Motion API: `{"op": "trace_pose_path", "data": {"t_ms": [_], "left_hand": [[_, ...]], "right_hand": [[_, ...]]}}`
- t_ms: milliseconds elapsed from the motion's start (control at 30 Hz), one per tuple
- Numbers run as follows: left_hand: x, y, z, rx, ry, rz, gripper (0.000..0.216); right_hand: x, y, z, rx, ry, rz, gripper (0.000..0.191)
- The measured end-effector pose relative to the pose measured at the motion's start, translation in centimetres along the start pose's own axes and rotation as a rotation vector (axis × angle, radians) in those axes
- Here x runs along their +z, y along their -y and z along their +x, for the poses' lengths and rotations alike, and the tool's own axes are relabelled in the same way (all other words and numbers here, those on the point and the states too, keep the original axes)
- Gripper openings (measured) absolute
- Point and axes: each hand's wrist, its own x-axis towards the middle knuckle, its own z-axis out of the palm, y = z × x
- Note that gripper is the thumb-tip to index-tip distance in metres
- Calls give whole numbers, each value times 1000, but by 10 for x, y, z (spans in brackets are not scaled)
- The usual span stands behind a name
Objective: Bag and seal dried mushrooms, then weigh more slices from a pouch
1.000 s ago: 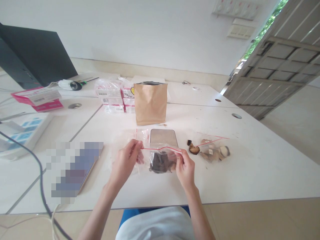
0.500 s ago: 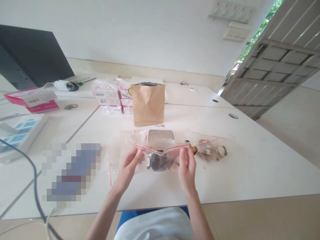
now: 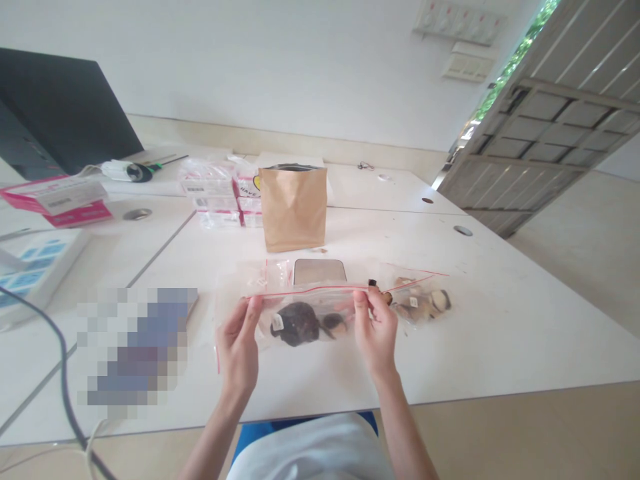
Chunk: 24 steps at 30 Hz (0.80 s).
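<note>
I hold a clear zip bag (image 3: pixel 305 313) with a red seal strip stretched flat between both hands, just above the white table (image 3: pixel 500 333). Dark dried pieces (image 3: pixel 299 323) sit inside it. My left hand (image 3: pixel 239 343) pinches the bag's left end. My right hand (image 3: pixel 376 327) pinches its right end near the top strip. A small silver scale (image 3: pixel 320 271) lies right behind the bag. Empty clear zip bags (image 3: pixel 235 293) lie under and left of my left hand.
A brown paper pouch (image 3: pixel 293 208) stands open behind the scale. A second filled zip bag (image 3: pixel 419 301) lies to the right, with loose dark pieces (image 3: pixel 379 291) beside it. Pink-and-white boxes (image 3: pixel 220 193) are stacked at the back; a laptop (image 3: pixel 60 113) and cable (image 3: pixel 65 373) are at left.
The bag's mouth, gaping half a second ago, is now pulled straight and flat between my hands. My left hand slid outward to the bag's left end.
</note>
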Motion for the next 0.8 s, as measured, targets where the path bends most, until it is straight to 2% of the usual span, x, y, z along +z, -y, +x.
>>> {"op": "trace_pose_path", "data": {"t_ms": [100,200,300,400,500,600,800], "left_hand": [[6,-5,3,-77,4,-46,39],[9,-11,3,-101,57,36,44],[8,-13,3,-106,164,101,50],[5,-9,2,-172,204,-4,51],[4,-4,1,-197,225,-107,42],[7,-3,0,-158,185,-150,34],[9,-5,3,-87,0,-134,25]], "right_hand": [[2,-3,-5,89,65,56,30],[1,-4,-8,159,87,112,27],[-1,-5,-8,233,61,150,24],[1,-6,-6,269,17,173,26],[4,-5,-4,278,-29,175,28],[3,-6,-2,250,-23,156,32],[-7,-8,-2,161,78,62,34]]}}
